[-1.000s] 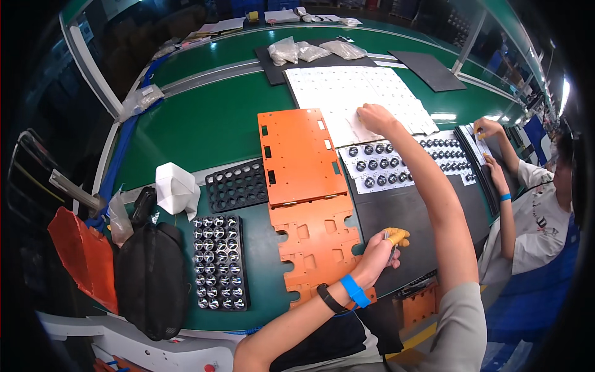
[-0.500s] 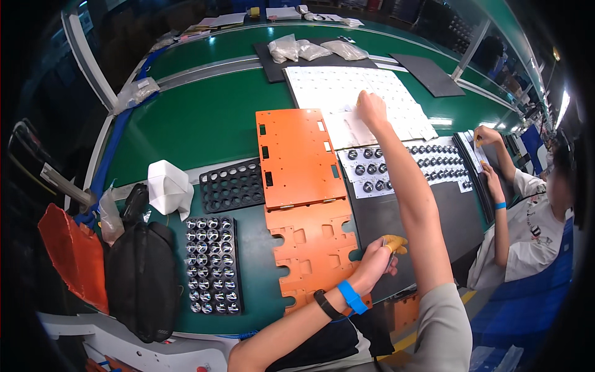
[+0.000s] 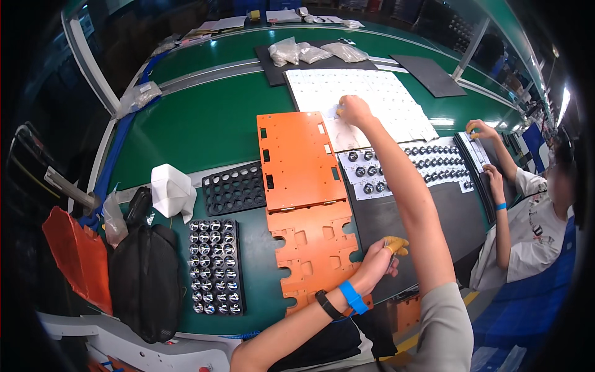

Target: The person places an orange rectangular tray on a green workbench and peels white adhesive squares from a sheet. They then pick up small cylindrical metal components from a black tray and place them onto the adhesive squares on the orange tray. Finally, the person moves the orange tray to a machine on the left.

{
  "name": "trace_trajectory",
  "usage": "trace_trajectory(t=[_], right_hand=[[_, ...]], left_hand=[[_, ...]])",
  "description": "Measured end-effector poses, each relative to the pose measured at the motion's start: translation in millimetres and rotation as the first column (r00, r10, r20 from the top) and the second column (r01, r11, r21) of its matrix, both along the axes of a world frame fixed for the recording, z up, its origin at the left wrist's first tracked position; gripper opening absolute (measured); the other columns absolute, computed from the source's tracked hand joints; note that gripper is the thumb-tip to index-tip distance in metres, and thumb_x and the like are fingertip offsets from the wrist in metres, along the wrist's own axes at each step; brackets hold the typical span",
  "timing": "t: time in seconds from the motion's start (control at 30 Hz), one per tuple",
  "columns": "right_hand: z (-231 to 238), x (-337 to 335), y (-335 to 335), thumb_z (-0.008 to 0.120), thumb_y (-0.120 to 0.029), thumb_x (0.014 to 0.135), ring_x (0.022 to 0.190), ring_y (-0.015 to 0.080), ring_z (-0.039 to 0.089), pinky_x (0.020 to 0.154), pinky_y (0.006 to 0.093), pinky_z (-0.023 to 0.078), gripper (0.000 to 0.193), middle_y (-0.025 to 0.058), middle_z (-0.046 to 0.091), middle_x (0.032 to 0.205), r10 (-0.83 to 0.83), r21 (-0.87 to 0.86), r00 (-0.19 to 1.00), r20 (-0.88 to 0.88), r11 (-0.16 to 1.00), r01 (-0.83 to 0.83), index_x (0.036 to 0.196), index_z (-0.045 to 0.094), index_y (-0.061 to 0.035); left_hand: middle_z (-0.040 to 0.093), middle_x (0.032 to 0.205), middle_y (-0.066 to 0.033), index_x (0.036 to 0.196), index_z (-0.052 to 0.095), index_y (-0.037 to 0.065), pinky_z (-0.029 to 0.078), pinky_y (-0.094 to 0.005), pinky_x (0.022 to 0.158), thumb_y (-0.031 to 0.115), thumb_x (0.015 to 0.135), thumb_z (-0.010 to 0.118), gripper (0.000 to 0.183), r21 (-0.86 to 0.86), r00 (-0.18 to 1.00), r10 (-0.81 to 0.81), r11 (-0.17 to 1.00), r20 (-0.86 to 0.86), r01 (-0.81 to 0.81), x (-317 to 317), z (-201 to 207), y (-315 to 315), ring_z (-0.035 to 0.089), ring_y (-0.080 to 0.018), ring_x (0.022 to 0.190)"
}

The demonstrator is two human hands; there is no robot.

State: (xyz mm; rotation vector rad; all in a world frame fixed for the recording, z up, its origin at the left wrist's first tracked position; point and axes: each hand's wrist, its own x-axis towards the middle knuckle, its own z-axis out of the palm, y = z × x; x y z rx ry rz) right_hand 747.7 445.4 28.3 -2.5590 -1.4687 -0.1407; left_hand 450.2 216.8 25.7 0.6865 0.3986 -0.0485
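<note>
At one o'clock, right hand (image 3: 355, 111) is hovering bunched over white sheets (image 3: 387, 96).
At four, left hand (image 3: 379, 260) is hovering curled; grips unclear.

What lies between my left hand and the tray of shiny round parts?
In the head view, from your left hand: the notched orange plate, then green tabletop.

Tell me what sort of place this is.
Probably a factory assembly line: there's a long green bench, a black tray filled with shiny round parts, and a co-worker working alongside.
</note>
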Motion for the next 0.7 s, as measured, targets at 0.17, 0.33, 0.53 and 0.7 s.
trace_trajectory(t=[0.17, 0.33, 0.53, 0.7], right_hand=[[-6.6, -1.6, 8.2, 0.072, -0.027, 0.084, 0.105, 0.0332, 0.066, 0.092, 0.0416, 0.052, 0.035, 0.0195, 0.069, 0.112, -0.111, 0.119, 0.994, -0.022, 0.986, 0.113, 0.111, 0.072, -0.0052], [-17.0, -1.8, 18.1, 0.074, -0.031, 0.083, 0.112, 0.0361, 0.061, 0.097, 0.0427, 0.05, 0.037, 0.0211, 0.062, 0.122, -0.186, 0.114, 0.982, -0.019, 0.976, 0.187, 0.111, 0.072, -0.0056], [-10.7, 26.1, 14.9, 0.073, -0.045, 0.081, 0.124, 0.0413, 0.051, 0.101, 0.0464, 0.047, 0.064, 0.0282, 0.052, 0.133, -0.211, -0.127, 0.95, -0.229, 0.974, 0.185, 0.122, 0.062, 0.003], [-15.4, 22.0, 5.0, 0.072, -0.052, 0.082, 0.124, 0.042, 0.052, 0.1, 0.046, 0.048, 0.07, 0.0299, 0.054, 0.132, -0.193, -0.125, 0.97, -0.151, 0.977, 0.174, 0.121, 0.064, 0.0046]], left_hand=[[0.052, 0.093, -0.0049, 0.118, 0.052, 0.002, 0.045, -0.0291, 0.063, 0.008, 0.093, 0.029, 0.034, -0.013, 1.0, 0.019, 1.0, -0.01, -0.019, 0.6, -7.2, -4.4, 0.047, -0.011, 0.072], [0.051, 0.09, -0.0032, 0.117, 0.052, 0.003, 0.046, -0.0291, 0.064, 0.005, 0.09, 0.028, 0.036, -0.031, 1.0, -0.01, 0.999, 0.012, 0.011, 2.3, -19.9, -6.5, 0.048, -0.0108, 0.072], [0.051, 0.091, -0.0031, 0.117, 0.053, 0.003, 0.046, -0.0294, 0.063, 0.008, 0.092, 0.031, 0.034, -0.032, 1.0, 0.003, 0.999, -0.003, -0.003, 1.1, -15.3, -6.1, 0.049, -0.011, 0.072], [0.054, 0.097, -0.0061, 0.119, 0.053, 0.002, 0.047, -0.0292, 0.062, 0.012, 0.096, 0.033, 0.032, -0.003, 0.999, 0.038, 0.999, -0.03, -0.038, 0.9, -5.5, -5.5, 0.048, -0.0118, 0.072]])
